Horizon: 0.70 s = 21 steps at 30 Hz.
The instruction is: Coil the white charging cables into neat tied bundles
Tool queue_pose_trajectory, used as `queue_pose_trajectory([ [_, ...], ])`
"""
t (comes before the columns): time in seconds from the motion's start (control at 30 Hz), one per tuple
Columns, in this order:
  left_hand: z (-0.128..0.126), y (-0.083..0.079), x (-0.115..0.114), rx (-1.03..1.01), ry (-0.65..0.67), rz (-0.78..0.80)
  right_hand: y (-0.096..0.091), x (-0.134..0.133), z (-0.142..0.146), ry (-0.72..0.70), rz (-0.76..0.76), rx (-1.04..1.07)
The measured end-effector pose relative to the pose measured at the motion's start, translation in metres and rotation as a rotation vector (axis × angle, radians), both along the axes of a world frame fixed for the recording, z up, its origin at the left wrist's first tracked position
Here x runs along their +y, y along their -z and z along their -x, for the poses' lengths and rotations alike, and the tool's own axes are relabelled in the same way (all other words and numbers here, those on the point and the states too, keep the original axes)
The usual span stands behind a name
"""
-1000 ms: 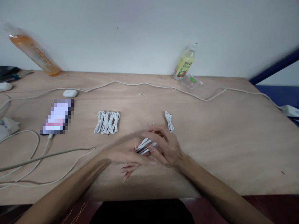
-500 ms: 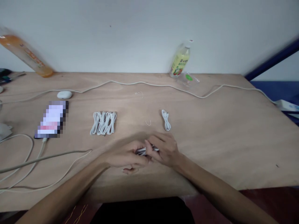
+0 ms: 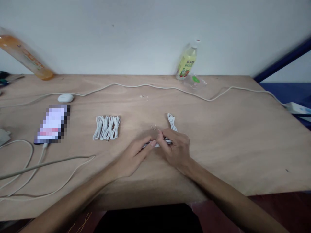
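Note:
Between my two hands is a folded white cable (image 3: 157,145), held level just above the tabletop or touching it; I cannot tell which. My left hand (image 3: 136,154) pinches its left end, thumb along the near side. Around its right end, my right hand (image 3: 175,147) is closed with thumb and finger together. Much of the cable is hidden by my fingers. Just beyond my right hand lies another bundled white cable (image 3: 171,121), partly covered by it. Left of my hands, several bundled white cables (image 3: 107,128) lie side by side. A short bent white tie (image 3: 153,127) rests beyond the held cable.
On the left are a phone (image 3: 52,124) with a charging lead and a white earbud case (image 3: 65,98). A long white cord (image 3: 145,85) crosses the wooden table's back. Against the wall stand an orange drink bottle (image 3: 29,58) and a yellow drink bottle (image 3: 187,63), beside clear plastic packaging (image 3: 195,81).
Both hands have moved slightly away from me with the held cable, and the right hand now covers part of the bundle behind it. My left fingers have drawn in around the cable.

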<state>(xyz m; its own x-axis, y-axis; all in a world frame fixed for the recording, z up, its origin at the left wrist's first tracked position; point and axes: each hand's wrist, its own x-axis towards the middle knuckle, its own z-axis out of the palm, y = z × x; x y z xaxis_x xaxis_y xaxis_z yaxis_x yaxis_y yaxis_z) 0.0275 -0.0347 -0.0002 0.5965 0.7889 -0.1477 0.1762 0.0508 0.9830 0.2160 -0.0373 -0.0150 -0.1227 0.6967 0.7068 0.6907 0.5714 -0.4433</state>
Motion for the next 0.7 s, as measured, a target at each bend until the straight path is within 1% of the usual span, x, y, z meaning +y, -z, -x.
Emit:
queue_pose_trajectory([
  [0.07,0.000,0.001,0.001,-0.027,0.013,0.062,0.001,0.000,0.000,-0.016,0.000,-0.012],
  [0.13,0.000,0.003,0.002,-0.094,0.033,0.189,0.001,0.000,-0.001,-0.028,-0.022,-0.041],
  [0.23,0.001,0.003,0.005,-0.170,0.067,0.387,0.002,-0.001,-0.002,-0.037,-0.133,-0.096],
  [0.3,0.001,0.002,0.005,-0.188,0.081,0.472,0.002,-0.001,-0.003,-0.043,-0.227,-0.133],
  [0.4,0.001,-0.002,0.005,-0.198,0.093,0.545,-0.001,0.001,-0.006,-0.044,-0.314,-0.229],
  [0.5,0.000,-0.006,0.004,-0.172,0.107,0.565,-0.003,0.003,-0.008,-0.063,-0.328,-0.347],
  [0.53,0.000,-0.007,0.003,-0.145,0.099,0.539,-0.003,0.003,-0.008,-0.073,-0.318,-0.357],
  [0.57,0.001,-0.007,0.002,-0.104,0.090,0.476,-0.003,0.004,-0.008,-0.073,-0.304,-0.340],
  [0.6,0.001,-0.007,0.002,-0.050,0.081,0.367,-0.002,0.004,-0.007,-0.071,-0.285,-0.318],
  [0.63,0.002,-0.007,0.001,0.008,0.071,0.208,-0.001,0.003,-0.006,-0.067,-0.265,-0.288],
  [0.7,0.003,-0.003,-0.001,0.121,0.055,-0.194,0.001,0.003,-0.002,-0.059,-0.216,-0.220],
])
